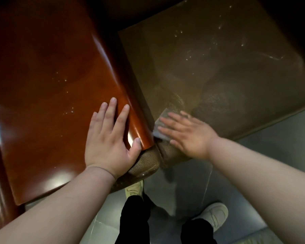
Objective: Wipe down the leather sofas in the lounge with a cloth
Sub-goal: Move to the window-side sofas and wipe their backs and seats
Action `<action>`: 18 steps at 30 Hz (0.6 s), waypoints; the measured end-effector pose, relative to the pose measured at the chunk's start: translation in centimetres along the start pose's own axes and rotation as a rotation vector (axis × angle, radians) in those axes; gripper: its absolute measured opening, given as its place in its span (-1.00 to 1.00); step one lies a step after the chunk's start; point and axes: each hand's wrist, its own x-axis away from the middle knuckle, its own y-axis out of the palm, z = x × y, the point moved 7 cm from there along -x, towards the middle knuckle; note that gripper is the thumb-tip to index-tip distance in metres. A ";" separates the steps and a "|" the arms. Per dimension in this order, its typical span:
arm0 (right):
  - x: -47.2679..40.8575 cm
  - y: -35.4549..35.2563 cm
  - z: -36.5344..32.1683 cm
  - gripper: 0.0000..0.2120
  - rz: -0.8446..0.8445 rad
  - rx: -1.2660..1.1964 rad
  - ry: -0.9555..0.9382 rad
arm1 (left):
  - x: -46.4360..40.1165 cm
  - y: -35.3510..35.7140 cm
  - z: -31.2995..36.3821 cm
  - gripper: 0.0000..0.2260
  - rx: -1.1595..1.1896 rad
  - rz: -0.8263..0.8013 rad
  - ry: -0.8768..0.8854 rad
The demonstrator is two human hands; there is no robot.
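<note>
Right hand (187, 136) flat on cloth (161, 124)

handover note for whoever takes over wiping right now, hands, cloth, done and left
Left hand: flat and open, bracing on the glossy red-brown wooden top.
Right hand: fingers straight, blurred, pressing the grey cloth onto the brown leather seat at its near left corner.
Done: cannot tell how much is wiped.
Left: pale specks show farther back on the seat; work toward them.
</note>
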 end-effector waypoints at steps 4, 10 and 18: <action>-1.3 -3.5 10.3 -0.40 0.146 -0.106 0.607 | 0.0 0.2 0.1 -0.24 0.001 0.010 -0.004; -4.5 -2.3 -0.3 -0.43 0.002 -0.075 0.136 | -0.1 0.0 0.0 -0.22 0.032 -0.052 -0.012; -5.1 -6.4 11.7 -0.43 0.159 -0.219 0.880 | -0.3 0.9 -0.3 -0.19 0.068 -0.059 0.003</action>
